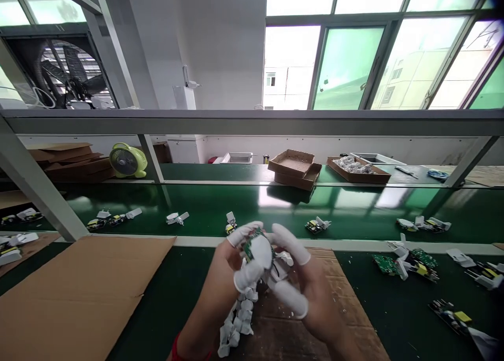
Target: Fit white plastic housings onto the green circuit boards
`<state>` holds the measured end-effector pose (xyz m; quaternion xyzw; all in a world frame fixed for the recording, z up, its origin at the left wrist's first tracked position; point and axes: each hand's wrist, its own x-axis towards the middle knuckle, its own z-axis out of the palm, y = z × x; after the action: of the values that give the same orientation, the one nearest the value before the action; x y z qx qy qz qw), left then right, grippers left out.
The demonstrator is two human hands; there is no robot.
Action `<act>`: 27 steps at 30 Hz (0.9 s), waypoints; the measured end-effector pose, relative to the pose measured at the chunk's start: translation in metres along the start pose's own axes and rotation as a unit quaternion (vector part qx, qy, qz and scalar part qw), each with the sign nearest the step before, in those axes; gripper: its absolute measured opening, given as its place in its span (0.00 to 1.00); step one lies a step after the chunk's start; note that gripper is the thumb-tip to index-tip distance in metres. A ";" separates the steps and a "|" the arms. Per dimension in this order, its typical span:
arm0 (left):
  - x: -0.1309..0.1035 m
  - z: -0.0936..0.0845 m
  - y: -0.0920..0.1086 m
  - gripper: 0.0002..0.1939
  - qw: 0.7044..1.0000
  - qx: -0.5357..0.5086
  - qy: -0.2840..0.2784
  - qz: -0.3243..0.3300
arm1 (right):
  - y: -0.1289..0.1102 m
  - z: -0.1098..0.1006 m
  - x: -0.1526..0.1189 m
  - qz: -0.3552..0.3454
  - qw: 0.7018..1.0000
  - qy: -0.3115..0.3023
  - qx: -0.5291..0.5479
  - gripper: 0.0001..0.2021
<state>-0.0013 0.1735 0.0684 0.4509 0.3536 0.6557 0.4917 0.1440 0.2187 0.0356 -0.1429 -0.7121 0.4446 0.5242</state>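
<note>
White fingertip covers are on both hands. My left hand [236, 261] is closed on a small green circuit board [248, 248] with a rounded white piece on its face. My right hand [303, 272] curls its fingers and thumb round a white plastic part [282, 262] beside the board; the exact contact is partly hidden. Beneath the hands, a chain of small white plastic pieces [240, 319] lies along a worn brown cardboard sheet [323, 319].
A larger cardboard sheet [79, 287] covers the left bench. Several board assemblies [421, 264] lie at right, and more [317, 224] rest along the green belt [220, 203]. Behind stand cardboard trays [293, 164] and a yellow-green fan [128, 160]. A metal frame bar [252, 124] crosses above.
</note>
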 end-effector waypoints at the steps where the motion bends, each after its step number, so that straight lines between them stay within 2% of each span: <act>1: 0.002 0.000 -0.001 0.35 1.000 -0.010 0.030 0.003 | 0.002 0.001 0.001 -0.061 0.995 -0.005 -0.084 0.28; 3: 0.005 -0.001 -0.003 0.36 0.997 0.000 0.074 0.003 | 0.006 0.002 0.004 -0.162 0.959 0.010 -0.232 0.26; 5: 0.007 -0.001 -0.002 0.36 0.996 0.036 0.085 -0.008 | 0.009 0.003 0.005 -0.223 0.919 0.051 -0.320 0.21; 7: 0.007 -0.001 0.000 0.30 0.992 0.114 0.055 -0.003 | 0.009 0.003 0.006 -0.246 0.900 0.074 -0.353 0.17; 9: 0.005 -0.002 0.003 0.21 0.966 0.254 0.017 0.043 | 0.005 0.000 0.007 -0.231 0.902 0.101 -0.351 0.11; 11: 0.003 -0.006 0.005 0.18 0.898 0.420 0.003 0.127 | 0.001 -0.003 0.009 -0.187 0.915 0.125 -0.336 0.10; 14: 0.004 -0.013 0.002 0.24 0.768 0.588 -0.035 0.251 | -0.004 -0.007 0.010 -0.131 0.927 0.123 -0.331 0.17; 17: 0.008 -0.019 -0.004 0.35 0.677 0.636 -0.093 0.357 | -0.002 -0.009 0.011 -0.097 0.936 0.091 -0.326 0.17; 19: 0.011 -0.022 -0.005 0.36 0.643 0.648 -0.124 0.389 | 0.001 -0.009 0.010 -0.073 0.946 0.070 -0.309 0.17; 21: 0.013 -0.026 -0.003 0.32 0.636 0.652 -0.156 0.382 | 0.008 -0.008 0.009 -0.036 0.959 0.060 -0.276 0.18; 23: 0.013 -0.031 0.002 0.29 0.647 0.652 -0.159 0.361 | 0.018 -0.004 0.009 0.022 0.973 0.070 -0.218 0.20; 25: 0.013 -0.036 0.006 0.29 0.674 0.640 -0.107 0.353 | 0.031 0.005 0.009 0.089 0.980 0.066 -0.164 0.23; 27: 0.012 -0.043 0.011 0.28 0.727 0.601 -0.031 0.331 | 0.046 0.017 0.008 0.141 0.978 0.001 -0.155 0.24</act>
<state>-0.0462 0.1812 0.0667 0.7607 0.4864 0.4129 -0.1194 0.1139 0.2424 0.0036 -0.3219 -0.7446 0.3984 0.4280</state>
